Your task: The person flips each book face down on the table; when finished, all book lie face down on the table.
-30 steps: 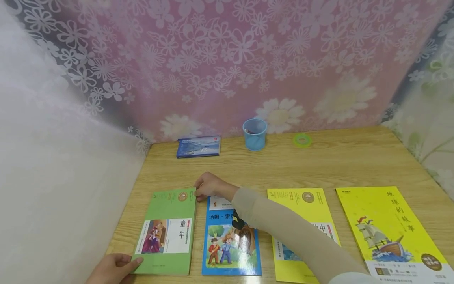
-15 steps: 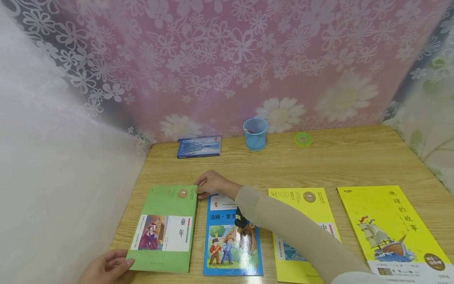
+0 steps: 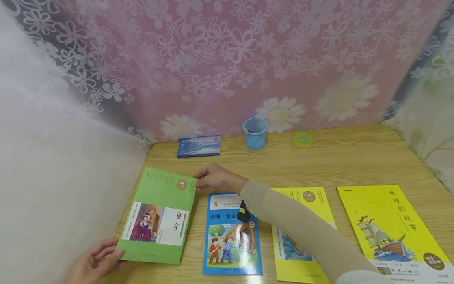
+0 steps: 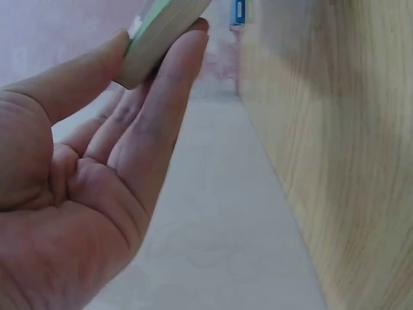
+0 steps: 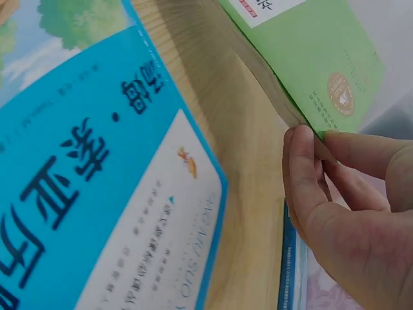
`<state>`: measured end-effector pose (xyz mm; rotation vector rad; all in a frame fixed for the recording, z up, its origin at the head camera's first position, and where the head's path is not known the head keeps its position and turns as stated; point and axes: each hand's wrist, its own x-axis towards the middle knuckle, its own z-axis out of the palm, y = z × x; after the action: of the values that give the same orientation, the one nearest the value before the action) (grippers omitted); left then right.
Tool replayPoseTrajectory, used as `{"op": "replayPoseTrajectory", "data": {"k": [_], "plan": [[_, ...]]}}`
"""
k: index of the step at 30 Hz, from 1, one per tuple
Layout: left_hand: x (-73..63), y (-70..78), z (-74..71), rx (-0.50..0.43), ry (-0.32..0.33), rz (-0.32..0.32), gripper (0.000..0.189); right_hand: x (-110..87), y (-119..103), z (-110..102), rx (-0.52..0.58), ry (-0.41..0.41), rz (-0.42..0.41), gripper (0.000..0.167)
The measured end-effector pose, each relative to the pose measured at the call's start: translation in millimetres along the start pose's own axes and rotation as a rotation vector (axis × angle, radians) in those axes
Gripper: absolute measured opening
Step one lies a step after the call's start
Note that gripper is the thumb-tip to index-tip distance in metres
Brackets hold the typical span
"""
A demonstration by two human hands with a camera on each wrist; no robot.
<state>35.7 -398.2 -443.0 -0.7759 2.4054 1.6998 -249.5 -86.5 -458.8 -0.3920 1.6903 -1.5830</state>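
A green book [image 3: 156, 221] with a picture on its cover is held off the table, tilted, by both hands. My left hand [image 3: 95, 260] pinches its lower left corner, thumb on the cover and fingers beneath, as the left wrist view shows on the book's page edge [image 4: 155, 48]. At the upper right corner my right hand [image 3: 216, 178] pinches the green book [image 5: 322, 64] between thumb and fingers. Just right of it a blue book [image 3: 230, 236] lies flat on the table, partly covered by the right wrist's strap.
Two yellow books [image 3: 298, 270] [image 3: 376, 221] lie further right, one partly under the right forearm. Along the back stand a blue box [image 3: 198, 146], a light-blue pencil cup [image 3: 255, 136] and a green tape roll [image 3: 303, 139]. A white wall [image 3: 71, 157] borders the table's left side.
The green book has risen off the table and moved up and left, turning slightly. Both hands have moved with it, keeping their hold on its corners. The other books have stayed put.
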Motion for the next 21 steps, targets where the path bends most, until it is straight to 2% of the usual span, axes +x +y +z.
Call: {"op": "replayPoseTrajectory", "data": {"k": [4,7,10,15,17,21], "plan": [[-4.6,1.6,-3.5,-0.029,0.028,0.123,0.034,-3.2,-9,-3,-0.031,-0.031,-0.036,0.030],[-10.5,3.5,-4.5,-0.056,0.068,0.192,0.027,-4.8,-15,-7,0.021,-0.071,-0.030,0.033],[-16.4,9.2,-2.9,-0.019,0.125,0.211,0.033,-6.1,-21,-11,0.080,-0.103,-0.002,0.038],[-26.4,22.9,3.9,0.210,0.230,0.208,0.048,-10.1,-31,-15,0.130,-0.123,0.050,0.039],[-31.0,27.3,8.3,0.276,0.258,0.215,0.048,-11.4,-33,-16,0.124,-0.129,0.049,0.036],[-39.7,34.9,18.2,0.270,0.281,0.255,0.042,-11.9,-35,-18,0.128,-0.135,0.040,0.030]]}}
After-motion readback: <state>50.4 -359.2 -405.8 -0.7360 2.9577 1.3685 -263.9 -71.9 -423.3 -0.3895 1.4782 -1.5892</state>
